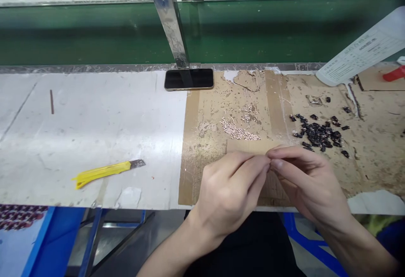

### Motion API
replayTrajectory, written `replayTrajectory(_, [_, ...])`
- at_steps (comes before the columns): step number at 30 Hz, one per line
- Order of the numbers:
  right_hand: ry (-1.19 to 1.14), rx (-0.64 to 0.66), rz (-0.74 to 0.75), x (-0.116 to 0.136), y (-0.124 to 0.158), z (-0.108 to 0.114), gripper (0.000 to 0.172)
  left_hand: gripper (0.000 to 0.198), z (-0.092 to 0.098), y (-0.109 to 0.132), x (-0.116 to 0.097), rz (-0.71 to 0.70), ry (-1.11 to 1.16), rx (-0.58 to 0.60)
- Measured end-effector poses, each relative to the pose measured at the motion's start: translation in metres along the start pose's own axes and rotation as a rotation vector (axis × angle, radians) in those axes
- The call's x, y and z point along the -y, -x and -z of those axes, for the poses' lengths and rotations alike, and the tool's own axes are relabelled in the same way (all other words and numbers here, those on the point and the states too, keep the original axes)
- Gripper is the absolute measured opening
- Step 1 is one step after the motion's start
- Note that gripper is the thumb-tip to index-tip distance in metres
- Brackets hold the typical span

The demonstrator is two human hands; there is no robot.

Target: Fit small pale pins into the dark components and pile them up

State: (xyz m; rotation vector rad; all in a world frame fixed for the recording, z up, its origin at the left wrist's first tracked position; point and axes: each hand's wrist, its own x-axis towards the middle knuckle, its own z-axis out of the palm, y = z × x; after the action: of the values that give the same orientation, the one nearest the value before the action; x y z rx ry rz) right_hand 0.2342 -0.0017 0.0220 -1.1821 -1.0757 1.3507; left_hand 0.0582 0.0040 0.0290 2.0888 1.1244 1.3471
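Pinching: left hand [229, 194] and right hand [308, 186] closed, fingertips meeting, any held piece too small to see, over worn cardboard [202, 150] on the bench [95, 120]; black pieces [318, 134] just beyond, yellow utility knife [101, 172] well left.

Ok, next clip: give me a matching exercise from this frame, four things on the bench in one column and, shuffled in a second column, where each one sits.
Things:
1. yellow utility knife
2. black smartphone
3. heap of small pale pieces
4. cluster of small black pieces

Places:
A. on the brown cardboard, above the right hand
B. on the white bench top, left of the cardboard
C. at the back edge of the bench, at the foot of the metal post
D. on the cardboard, above the left hand

Pairs: 1-B, 2-C, 3-D, 4-A
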Motion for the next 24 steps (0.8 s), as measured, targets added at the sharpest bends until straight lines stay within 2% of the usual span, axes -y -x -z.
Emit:
replayTrajectory(4, [0.09,0.041,0.051,0.002,0.0,0.007,0.018,0.009,0.001,-0.001,-0.001,0.098,0.129,0.045])
replayTrajectory(10, [0.211,0.083,0.083,0.009,0.003,0.009,0.016,0.008,0.005,0.001,-0.003,0.267,0.28,0.112])
replayTrajectory(15, [0.396,0.019,0.154,0.013,0.014,0.004,0.014,0.008,0.006,0.008,-0.004,0.231,0.169,0.161])
replayTrajectory(19, [0.425,-0.001,0.098,0.012,0.022,-0.002,0.011,0.009,0.004,0.014,-0.005,0.197,0.054,0.216])
replayTrajectory(21, [0.405,-0.005,0.054,0.01,0.025,-0.002,0.01,0.008,0.006,0.017,-0.006,0.22,0.057,0.246])
replayTrajectory(24, [0.4,-0.04,0.022,0.006,0.028,0.005,0.01,0.011,0.014,0.022,-0.004,0.34,0.138,0.236])
